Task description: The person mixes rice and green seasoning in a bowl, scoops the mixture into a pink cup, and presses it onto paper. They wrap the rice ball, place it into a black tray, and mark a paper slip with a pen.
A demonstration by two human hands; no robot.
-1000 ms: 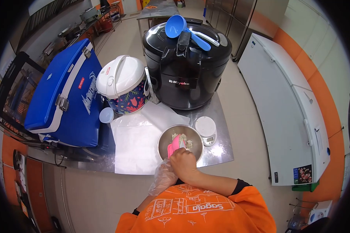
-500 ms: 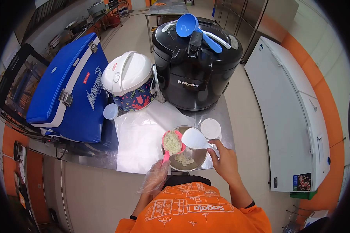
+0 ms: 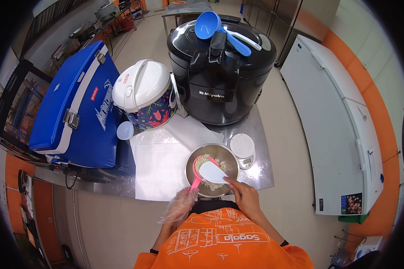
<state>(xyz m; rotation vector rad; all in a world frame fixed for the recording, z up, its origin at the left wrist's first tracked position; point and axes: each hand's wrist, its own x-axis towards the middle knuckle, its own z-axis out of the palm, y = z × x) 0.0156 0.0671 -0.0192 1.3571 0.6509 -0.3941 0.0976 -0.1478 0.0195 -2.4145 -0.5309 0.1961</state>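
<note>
Wrapped in a clear plastic glove, my left hand (image 3: 182,201) grips the handle of a pink ladle (image 3: 196,182). The ladle's cup sits within the opening of a steel bowl (image 3: 232,166) and holds cooked rice (image 3: 203,160). My right hand (image 3: 245,196), bare, is closed on a white rice paddle (image 3: 212,173). Its flat blade lies across the ladle's cup and hides part of the rice there. More rice (image 3: 212,185) lies loose in the bowl below and beside the ladle.
A white kitchen scale (image 3: 242,147) stands right of the bowl, white paper sheets (image 3: 159,166) left of it. Behind are a floral rice cooker (image 3: 143,94), a big black cooker (image 3: 220,98) with a blue ladle (image 3: 208,24) on top, a blue cooler (image 3: 83,112) and a small cup (image 3: 125,130).
My right hand has moved left and down, bringing the paddle over the ladle's cup. The ladle now sits lower over the bowl, and its rice mound shows less.
</note>
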